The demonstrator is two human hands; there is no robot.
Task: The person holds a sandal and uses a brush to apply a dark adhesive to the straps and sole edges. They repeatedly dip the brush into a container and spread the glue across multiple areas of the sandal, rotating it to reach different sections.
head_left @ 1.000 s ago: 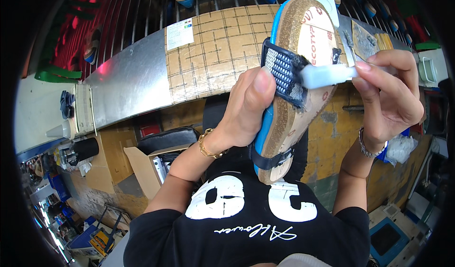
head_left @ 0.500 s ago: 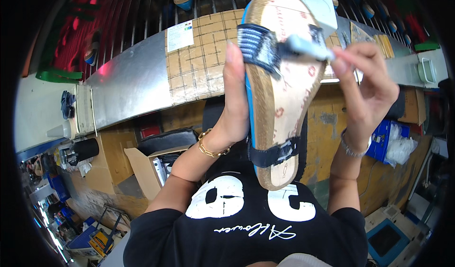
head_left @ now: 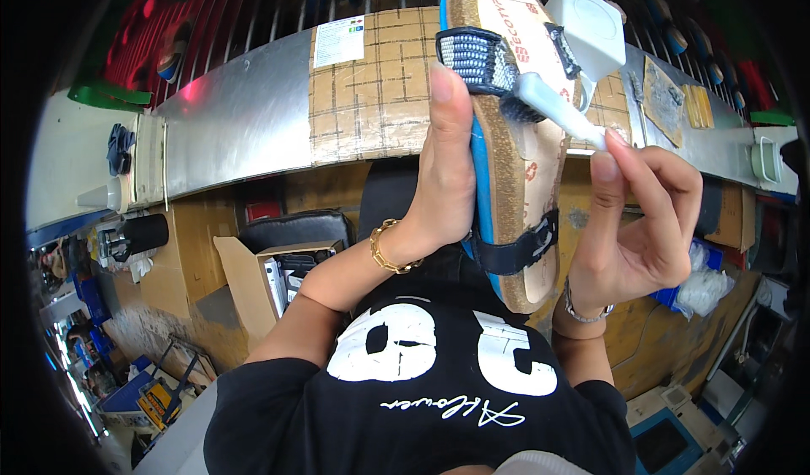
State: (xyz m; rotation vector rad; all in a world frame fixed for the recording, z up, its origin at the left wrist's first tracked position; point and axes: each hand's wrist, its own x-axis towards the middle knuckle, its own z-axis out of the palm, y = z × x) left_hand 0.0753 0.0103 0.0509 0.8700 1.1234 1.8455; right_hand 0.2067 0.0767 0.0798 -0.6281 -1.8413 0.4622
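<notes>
A sandal [head_left: 533, 167] with a cork-like sole edge, blue side and dark straps stands tilted up in front of my chest, its pale printed insole turned toward the right. My left hand [head_left: 447, 171] grips it along its left edge, thumb pointing up beside the woven strap [head_left: 483, 60]. Between the thumb and fingers of my right hand [head_left: 641, 218] is a brush [head_left: 564, 116] with a pale handle and dark bristles. The bristles are at the sole's edge just below the woven strap. My left fingers are mostly hidden behind the sandal.
Beyond the sandal, a taped cardboard sheet [head_left: 371, 104] lies on a metal bench [head_left: 245, 95]. A white square container [head_left: 591, 32] with a handle stands behind the sandal. Farther back, sandals rest on metal bars [head_left: 287, 2]. An open carton [head_left: 245, 272] sits below, left.
The sandal has turned so more of its left side edge shows. The brush has moved from the insole between the straps down to the sole's edge, and my right hand has lowered.
</notes>
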